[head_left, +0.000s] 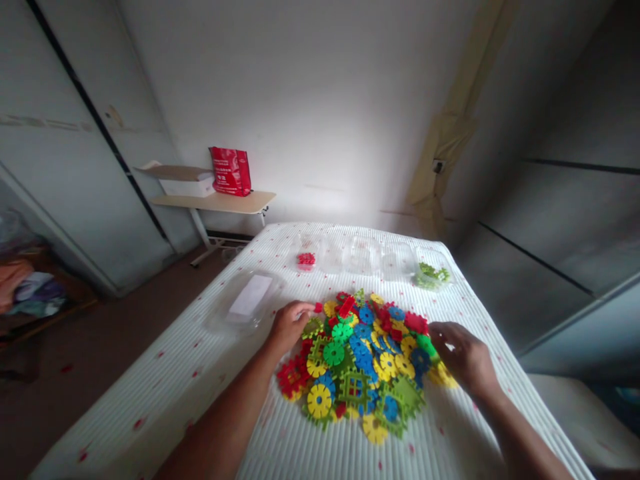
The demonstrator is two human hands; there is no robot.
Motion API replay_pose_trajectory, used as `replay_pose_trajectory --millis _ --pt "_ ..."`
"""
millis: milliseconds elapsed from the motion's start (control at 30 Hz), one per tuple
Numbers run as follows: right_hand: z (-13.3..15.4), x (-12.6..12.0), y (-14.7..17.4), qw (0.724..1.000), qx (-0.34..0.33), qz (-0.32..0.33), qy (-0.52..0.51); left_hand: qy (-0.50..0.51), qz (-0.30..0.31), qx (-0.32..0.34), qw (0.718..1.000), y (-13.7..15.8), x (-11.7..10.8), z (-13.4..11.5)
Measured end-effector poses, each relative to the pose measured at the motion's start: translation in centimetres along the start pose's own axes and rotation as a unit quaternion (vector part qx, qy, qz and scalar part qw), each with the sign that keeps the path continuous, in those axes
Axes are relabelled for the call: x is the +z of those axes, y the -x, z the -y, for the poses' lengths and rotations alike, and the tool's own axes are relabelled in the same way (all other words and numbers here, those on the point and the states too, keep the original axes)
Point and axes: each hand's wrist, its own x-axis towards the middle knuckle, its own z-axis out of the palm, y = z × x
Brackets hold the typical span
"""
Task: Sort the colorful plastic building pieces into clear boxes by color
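Observation:
A heap of interlocking plastic building pieces [356, 390] in red, yellow, blue and green lies on the bed between my hands. At its upper left edge, my left hand [290, 328] has its fingers drawn together with a small red plastic piece [319, 307] at the tips. My right hand [464, 355] is at the heap's right edge, its fingers curved and apart. Closest to those fingertips are a red piece [416, 323], a bright green piece [427, 345] and some yellow pieces [443, 375].
Clear plastic containers [361, 257] stand in a row behind the heap. The leftmost holds red pieces [306, 260], the rightmost green pieces [433, 274]. A clear lid [215, 320] with a white paper [251, 295] lies left. Beyond stands a side table [250, 202] with a red bag [231, 172].

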Motion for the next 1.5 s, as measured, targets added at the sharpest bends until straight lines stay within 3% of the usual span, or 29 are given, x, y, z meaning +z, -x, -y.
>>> replay_pose_trajectory --millis 133,300,500,700,933,1200,1333,1500 --pt "-1.8 0.3 0.4 0.997 0.057 -0.027 0.049 0.0 0.011 -0.002 1.0 0.0 0.0 0.0" --pt "-3.6 0.5 0.7 0.982 0.174 -0.045 0.06 -0.003 0.008 -0.009 1.0 0.1 0.0 -0.2" --pt "-4.6 -0.1 0.4 0.954 0.287 -0.082 -0.027 -0.048 -0.002 0.025 0.999 -0.3 0.1 -1.4" --pt "-5.3 -1.0 0.3 0.917 0.354 -0.135 -0.121 -0.157 0.043 -0.011 0.987 -2.1 1.0 -3.2" --pt "-5.9 -0.5 0.8 0.922 0.355 -0.115 -0.101 -0.26 0.129 -0.028 0.957 -3.8 1.8 -3.0" --pt "-6.2 0.0 0.9 0.933 0.334 -0.081 -0.104 -0.224 0.073 -0.031 0.971 -4.3 1.1 -3.0" --pt "-6.0 0.0 0.8 0.929 0.353 -0.064 -0.087 -0.16 0.048 0.019 0.986 -4.9 2.4 -5.2" --pt "-6.3 0.1 1.1 0.932 0.344 -0.071 -0.087 -0.245 0.071 -0.029 0.966 -4.9 4.6 -7.2"
